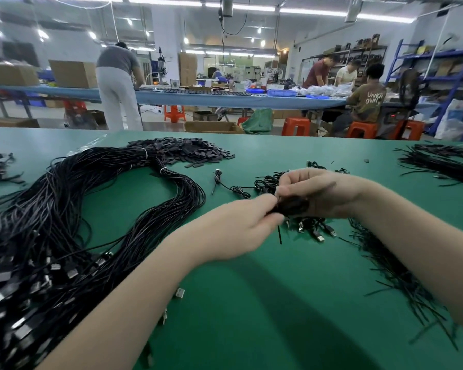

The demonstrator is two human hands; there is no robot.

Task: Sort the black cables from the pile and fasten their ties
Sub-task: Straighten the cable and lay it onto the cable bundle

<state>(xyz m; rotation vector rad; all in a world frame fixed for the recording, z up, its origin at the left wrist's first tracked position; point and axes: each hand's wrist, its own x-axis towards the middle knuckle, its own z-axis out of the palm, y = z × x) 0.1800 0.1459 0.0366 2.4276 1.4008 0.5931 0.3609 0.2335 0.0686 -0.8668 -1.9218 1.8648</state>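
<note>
A: Where is the coiled cable [292, 205] held?

B: Above the green table [251, 303], right of centre, between both hands. It is blurred, so the coil's long axis can only roughly be read: left to right, from the left fingertips into the right palm. A thin black tie [280, 235] is seen hanging straight down from its left end, tip pointed at the table.

A: Left hand [241, 225]?

B: Forearm is brought in from the lower left, angled up and to the right. Back of the hand is turned up. The coil's left end is pinched between thumb and fingertips.

A: Right hand [316, 193]?

B: Forearm is brought in from the lower right, wrist bent inward to the left. Fingers are curled over the coil from above, thumb on top; the coil is gripped. Exact finger positions cannot be told because of blur.

A: Cable pile?

B: A big bundle of cables [72, 209] is laid in a loop on the left, bound with white ties near the top, plug ends fanned toward the near-left edge. Just below the hands a small heap of finished coils [313, 229] is seen, plugs pointed near-right. Loose ties [401, 279] are spread along the right forearm, running near to far. A heap of small black pieces [187, 150] is set behind the bundle. A single cable [225, 185] lies between bundle and hands.
</note>
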